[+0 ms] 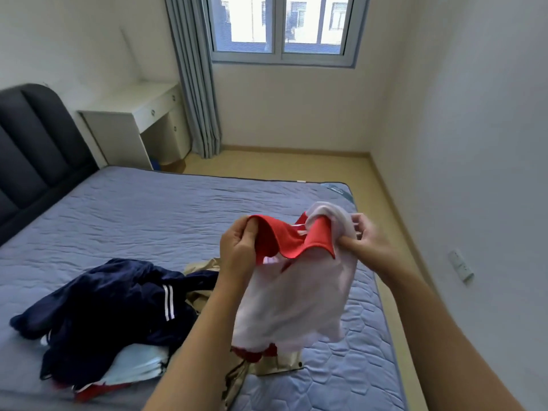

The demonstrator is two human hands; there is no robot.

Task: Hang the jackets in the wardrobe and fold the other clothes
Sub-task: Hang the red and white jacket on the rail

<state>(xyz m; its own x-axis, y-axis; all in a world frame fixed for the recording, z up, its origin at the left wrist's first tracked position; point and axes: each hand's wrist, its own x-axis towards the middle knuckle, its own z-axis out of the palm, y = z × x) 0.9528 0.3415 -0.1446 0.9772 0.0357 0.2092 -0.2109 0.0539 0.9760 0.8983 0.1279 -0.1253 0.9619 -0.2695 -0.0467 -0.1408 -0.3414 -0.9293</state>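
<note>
Centre right: the white garment (pixel 296 298) with red trim, which you hold up, hangs crumpled. Lower left: the navy jacket (pixel 118 298), white-striped, lies heaped over a light-blue garment (pixel 133 366) and a beige garment (pixel 204 266).

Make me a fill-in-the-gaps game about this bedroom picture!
1. The left hand and right hand grip a white garment with a ___ band.
2. The navy garment lies on the ___.
3. The navy garment has two white ___.
4. The curtain hangs beside the ___.

Missing words: red; bed; stripes; window.
</note>
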